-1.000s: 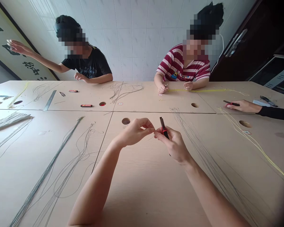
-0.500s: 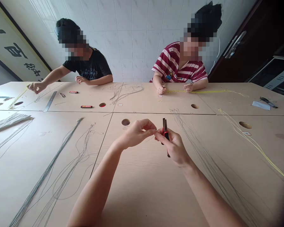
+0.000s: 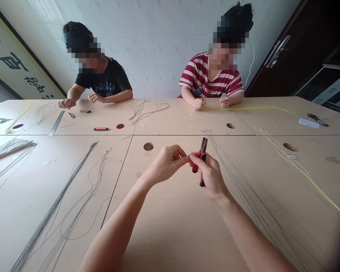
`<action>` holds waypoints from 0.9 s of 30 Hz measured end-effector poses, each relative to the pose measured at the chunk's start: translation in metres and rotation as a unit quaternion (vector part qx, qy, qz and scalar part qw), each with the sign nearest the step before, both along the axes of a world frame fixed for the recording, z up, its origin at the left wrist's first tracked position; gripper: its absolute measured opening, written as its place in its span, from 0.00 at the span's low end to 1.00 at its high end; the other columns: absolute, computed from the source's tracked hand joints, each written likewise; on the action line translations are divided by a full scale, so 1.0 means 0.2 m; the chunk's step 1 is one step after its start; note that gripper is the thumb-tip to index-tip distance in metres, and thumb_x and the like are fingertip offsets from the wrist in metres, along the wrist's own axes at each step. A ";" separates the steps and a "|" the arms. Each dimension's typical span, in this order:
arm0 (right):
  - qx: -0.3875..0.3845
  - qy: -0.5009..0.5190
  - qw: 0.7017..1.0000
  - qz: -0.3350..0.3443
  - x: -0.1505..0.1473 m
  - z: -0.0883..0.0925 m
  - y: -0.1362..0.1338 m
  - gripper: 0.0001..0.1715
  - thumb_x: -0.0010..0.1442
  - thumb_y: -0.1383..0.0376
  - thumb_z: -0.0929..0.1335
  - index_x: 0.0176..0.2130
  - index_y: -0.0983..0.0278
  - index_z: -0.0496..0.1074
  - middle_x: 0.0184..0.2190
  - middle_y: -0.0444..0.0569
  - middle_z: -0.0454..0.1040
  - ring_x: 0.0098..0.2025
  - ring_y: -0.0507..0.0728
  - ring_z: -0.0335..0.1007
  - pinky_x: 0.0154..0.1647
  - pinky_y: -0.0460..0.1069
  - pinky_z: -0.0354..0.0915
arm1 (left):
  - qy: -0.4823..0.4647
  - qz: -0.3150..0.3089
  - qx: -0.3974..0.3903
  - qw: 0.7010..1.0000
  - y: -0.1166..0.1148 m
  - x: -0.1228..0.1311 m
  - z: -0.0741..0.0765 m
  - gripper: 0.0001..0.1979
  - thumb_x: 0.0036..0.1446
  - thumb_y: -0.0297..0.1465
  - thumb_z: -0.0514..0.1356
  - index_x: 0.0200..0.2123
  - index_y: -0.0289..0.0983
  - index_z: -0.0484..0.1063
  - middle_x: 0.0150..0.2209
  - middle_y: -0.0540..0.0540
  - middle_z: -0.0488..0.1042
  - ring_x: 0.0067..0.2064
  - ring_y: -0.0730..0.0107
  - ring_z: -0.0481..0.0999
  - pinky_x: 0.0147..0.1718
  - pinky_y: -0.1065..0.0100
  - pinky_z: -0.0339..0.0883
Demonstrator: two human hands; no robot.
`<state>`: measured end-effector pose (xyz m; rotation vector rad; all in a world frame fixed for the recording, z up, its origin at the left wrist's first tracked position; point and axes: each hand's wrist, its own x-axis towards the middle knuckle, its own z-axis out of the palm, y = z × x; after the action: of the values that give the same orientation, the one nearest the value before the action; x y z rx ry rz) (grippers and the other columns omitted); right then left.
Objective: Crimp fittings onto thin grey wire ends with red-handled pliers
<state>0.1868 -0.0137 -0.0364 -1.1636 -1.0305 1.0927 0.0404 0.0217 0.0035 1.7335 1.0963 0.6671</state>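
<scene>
My right hand (image 3: 212, 175) is wrapped round a pair of pliers (image 3: 203, 155) with red and black handles, the dark jaws pointing up and away from me. Its thumb and index fingertip come together close to the fingertips of my left hand (image 3: 168, 164). The left thumb and index finger are closed in a pinch. Whatever lies between the two sets of fingertips is too small to make out. Both hands are raised above the table. Just right of the pliers, a bundle of thin grey cords (image 3: 229, 166) runs along the tabletop.
Grey cords (image 3: 62, 192) lie to the left, yellow cords (image 3: 303, 170) to the right. The table (image 3: 158, 226) has round holes (image 3: 148, 146). Two people sit opposite; beside them lie a metal ruler (image 3: 56, 123), a red-and-black knife-like tool (image 3: 101, 129) and dark pliers (image 3: 317, 119).
The pliers have turned in my right hand, showing more of both handles and the jaws. My fingertips stay together. The left co-worker's outstretched hand has drawn in from the yellow cords.
</scene>
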 end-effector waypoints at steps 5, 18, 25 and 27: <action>-0.019 0.013 1.000 0.002 0.00 0.00 -0.01 0.13 0.55 0.55 0.70 0.30 0.62 0.70 0.30 0.46 0.72 0.33 0.53 0.63 0.33 0.49 0.59 | -0.010 0.026 0.023 0.999 0.00 0.00 0.03 0.09 0.55 0.35 0.59 0.27 0.36 0.72 0.18 0.56 0.53 0.21 0.78 0.49 0.18 0.71 0.42; 0.060 -0.139 0.988 -0.019 0.04 0.04 -0.06 0.13 0.59 0.54 0.68 0.40 0.59 0.73 0.34 0.49 0.74 0.41 0.58 0.69 0.39 0.52 0.63 | -0.143 -0.035 -0.088 0.985 0.03 -0.09 0.06 0.10 0.56 0.37 0.60 0.29 0.36 0.71 0.18 0.56 0.52 0.20 0.81 0.45 0.19 0.71 0.38; 0.046 -0.076 0.994 0.065 0.03 0.10 -0.09 0.12 0.59 0.55 0.68 0.35 0.61 0.74 0.35 0.49 0.75 0.38 0.56 0.68 0.38 0.51 0.63 | -0.142 -0.070 -0.101 0.982 0.03 -0.10 0.06 0.08 0.56 0.35 0.60 0.30 0.36 0.72 0.18 0.56 0.55 0.20 0.81 0.45 0.19 0.71 0.38; 0.033 -0.044 0.995 0.083 0.04 0.10 -0.09 0.12 0.59 0.55 0.68 0.33 0.61 0.73 0.34 0.49 0.75 0.36 0.55 0.66 0.37 0.51 0.62 | -0.140 -0.072 -0.099 0.982 0.04 -0.11 0.06 0.08 0.56 0.35 0.60 0.30 0.36 0.73 0.18 0.55 0.57 0.20 0.80 0.46 0.19 0.71 0.38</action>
<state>0.1952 -0.0315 -0.0172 -1.0955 -1.2407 1.1357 0.0188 0.0290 0.0151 1.4803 0.8052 0.6634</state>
